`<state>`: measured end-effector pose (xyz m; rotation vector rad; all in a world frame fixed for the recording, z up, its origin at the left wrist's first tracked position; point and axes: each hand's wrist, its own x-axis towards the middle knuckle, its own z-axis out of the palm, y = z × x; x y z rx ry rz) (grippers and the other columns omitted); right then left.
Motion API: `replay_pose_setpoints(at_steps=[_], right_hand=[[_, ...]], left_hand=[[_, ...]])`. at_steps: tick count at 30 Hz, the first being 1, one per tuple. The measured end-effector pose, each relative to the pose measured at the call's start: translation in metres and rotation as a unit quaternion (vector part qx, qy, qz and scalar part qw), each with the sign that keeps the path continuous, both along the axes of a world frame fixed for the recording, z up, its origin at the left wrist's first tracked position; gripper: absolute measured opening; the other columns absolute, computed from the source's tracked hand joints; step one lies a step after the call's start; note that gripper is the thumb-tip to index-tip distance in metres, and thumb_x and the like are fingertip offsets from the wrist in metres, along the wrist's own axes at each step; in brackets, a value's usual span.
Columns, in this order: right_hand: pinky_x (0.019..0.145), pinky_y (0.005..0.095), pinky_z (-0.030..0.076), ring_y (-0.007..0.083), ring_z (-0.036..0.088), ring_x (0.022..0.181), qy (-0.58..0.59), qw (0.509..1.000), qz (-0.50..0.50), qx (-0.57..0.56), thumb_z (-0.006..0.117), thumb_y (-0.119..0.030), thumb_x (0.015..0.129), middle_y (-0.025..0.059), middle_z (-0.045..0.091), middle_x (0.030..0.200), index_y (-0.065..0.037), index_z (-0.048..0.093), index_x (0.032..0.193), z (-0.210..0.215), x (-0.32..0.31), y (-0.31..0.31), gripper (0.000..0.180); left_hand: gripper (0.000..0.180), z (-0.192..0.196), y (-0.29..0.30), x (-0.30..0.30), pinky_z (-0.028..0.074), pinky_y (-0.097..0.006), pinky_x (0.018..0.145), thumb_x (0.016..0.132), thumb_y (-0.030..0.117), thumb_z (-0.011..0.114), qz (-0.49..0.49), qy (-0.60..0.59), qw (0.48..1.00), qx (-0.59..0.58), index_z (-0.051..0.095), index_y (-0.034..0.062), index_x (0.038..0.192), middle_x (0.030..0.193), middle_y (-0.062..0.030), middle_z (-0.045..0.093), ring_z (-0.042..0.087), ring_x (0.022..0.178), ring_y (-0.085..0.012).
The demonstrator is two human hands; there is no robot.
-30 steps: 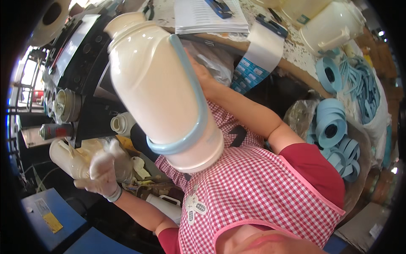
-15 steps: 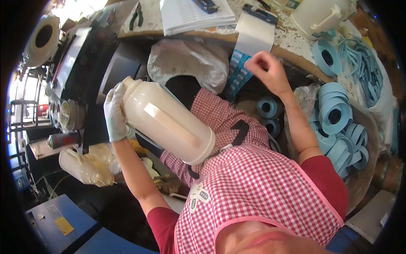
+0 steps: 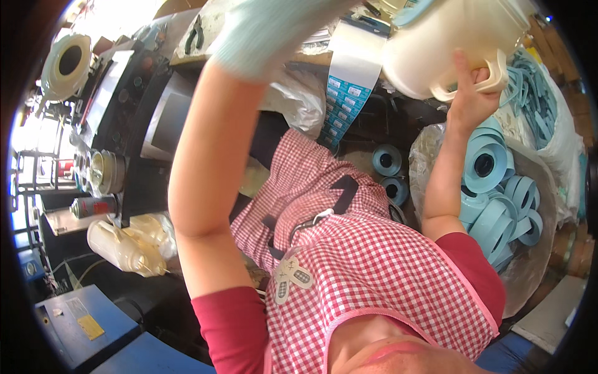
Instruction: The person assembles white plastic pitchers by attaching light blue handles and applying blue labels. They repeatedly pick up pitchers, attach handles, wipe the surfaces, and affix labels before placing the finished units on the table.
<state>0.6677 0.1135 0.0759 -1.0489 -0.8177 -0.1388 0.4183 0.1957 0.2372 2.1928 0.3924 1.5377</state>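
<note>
The cream jug body [image 3: 451, 47] is held high at the upper right; the right hand [image 3: 470, 100] has its grip closed on the handle from beneath, while the gloved left hand [image 3: 274, 28] reaches toward its top — that grip I cannot tell. A one-handed hold could slip, dropping it onto the blue rings [image 3: 492, 187] below the right grip.

Worker in a red-and-white checked apron [image 3: 374, 262] over a red short-sleeved top [image 3: 230, 330].
A pale mint glove [image 3: 268, 31] covers the left hand; pink piping edges the apron, with dark straps across the chest.
</note>
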Motion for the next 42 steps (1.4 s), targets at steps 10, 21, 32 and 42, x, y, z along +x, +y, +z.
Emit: replay_pose_setpoints(at_steps=[10, 21, 32, 42], right_hand=[[0.088, 0.0479, 0.054, 0.0333, 0.06, 0.102, -0.509, 0.706, -0.491, -0.045, 0.087, -0.029, 0.085, 0.0162, 0.055, 0.115, 0.001, 0.046, 0.123, -0.038, 0.131, 0.066, 0.063], [0.103, 0.0309, 0.054, 0.0197, 0.068, 0.114, -0.32, 0.768, 0.506, -0.227, 0.066, 0.001, 0.103, 0.0148, 0.07, 0.126, 0.006, 0.062, 0.13, -0.111, -0.285, 0.071, 0.028], [0.09, 0.0283, 0.055, 0.0129, 0.071, 0.098, -0.218, 0.708, 0.638, -0.207, 0.071, -0.016, 0.102, 0.0064, 0.076, 0.108, -0.003, 0.066, 0.126, -0.022, -0.417, 0.132, 0.027], [0.096, 0.0402, 0.055, 0.0281, 0.059, 0.122, -0.307, 0.888, 0.181, 0.29, 0.086, -0.032, 0.087, 0.0136, 0.058, 0.135, -0.014, 0.063, 0.13, 0.127, -0.435, 0.213, 0.052]], left_hand=[[0.031, -0.355, -0.265, -0.467, 0.054, -0.039, 0.098, 0.101, 0.026, 0.065, 0.707, 0.057, 0.63, -0.316, 0.071, 0.0035, 0.121, 0.118, -0.0209, 0.073, 0.071, 0.105, -0.0344], [0.098, -0.56, -0.539, -0.442, 0.021, -0.045, 0.13, 0.083, 0.05, 0.078, 0.625, 0.538, 0.173, -0.54, 0.036, 0.0103, 0.163, 0.171, -0.014, 0.032, 0.03, 0.158, -0.0272], [0.042, -0.366, -0.461, -0.428, 0.057, -0.054, 0.078, 0.081, 0.046, 0.079, 0.533, 0.41, 0.452, -0.585, 0.076, 0.0039, 0.087, 0.092, -0.0256, 0.074, 0.07, 0.085, -0.0453], [0.046, -0.162, -0.366, -0.275, 0.058, -0.036, 0.084, 0.084, 0.005, 0.079, 0.606, -0.225, 0.685, -0.337, 0.069, -0.0059, 0.127, 0.113, -0.0127, 0.077, 0.073, 0.097, -0.0233]])
